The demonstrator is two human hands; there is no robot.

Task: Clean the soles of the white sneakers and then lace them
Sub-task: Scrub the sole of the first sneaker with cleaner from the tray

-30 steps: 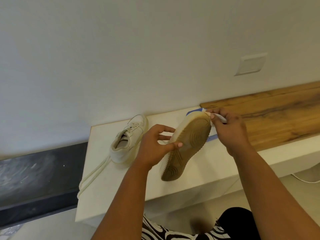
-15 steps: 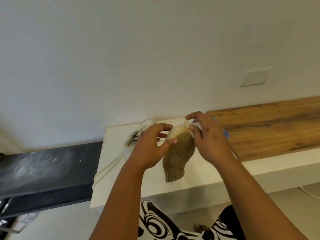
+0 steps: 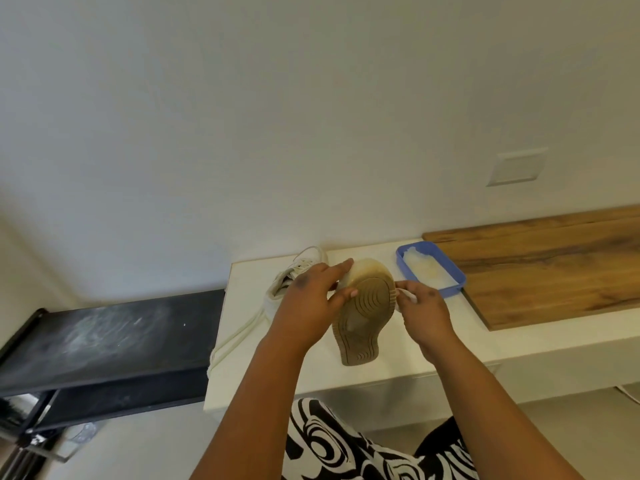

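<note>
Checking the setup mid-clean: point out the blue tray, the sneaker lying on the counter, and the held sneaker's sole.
blue tray [image 3: 454, 276], head view, right rim.
sneaker on the counter [image 3: 277, 293], head view, side of its upper.
held sneaker's sole [image 3: 363, 313], head view, middle of the tread.

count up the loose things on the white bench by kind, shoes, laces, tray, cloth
sneakers: 2, one held sole-up, one resting behind the left hand
bundles of laces: 1
blue trays: 1
white cloths: 1, in the right hand's grip
total: 5
</note>
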